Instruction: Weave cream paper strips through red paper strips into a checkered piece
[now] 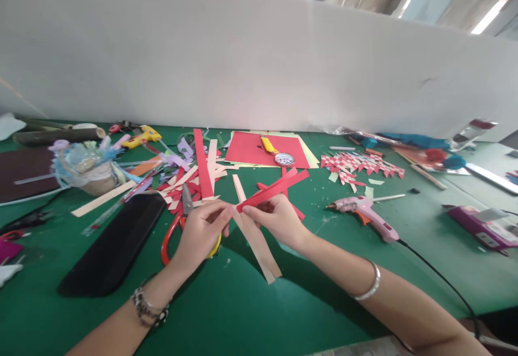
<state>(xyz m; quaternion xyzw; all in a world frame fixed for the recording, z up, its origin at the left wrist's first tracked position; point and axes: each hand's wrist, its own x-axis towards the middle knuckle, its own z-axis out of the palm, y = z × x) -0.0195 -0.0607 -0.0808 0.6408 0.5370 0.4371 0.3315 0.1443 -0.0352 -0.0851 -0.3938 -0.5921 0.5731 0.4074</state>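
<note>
The left hand (208, 224) and right hand (279, 221) pinch, fingertips close, where a beige paper strip (259, 248) meets a red paper strip (279, 187); the beige runs lengthwise between them toward the body, the red slants away rightward, nearer the right hand. On the green counter (226, 313): one pair of scissors (166, 242), one black pouch (113, 242), one pink glue gun (364, 210), one yellow glue gun (141, 136)

On the green table (202, 313), you have a black pouch (115, 242) and yellow glue gun (142, 137) leftward, purple device (471, 225) rightward.
</note>
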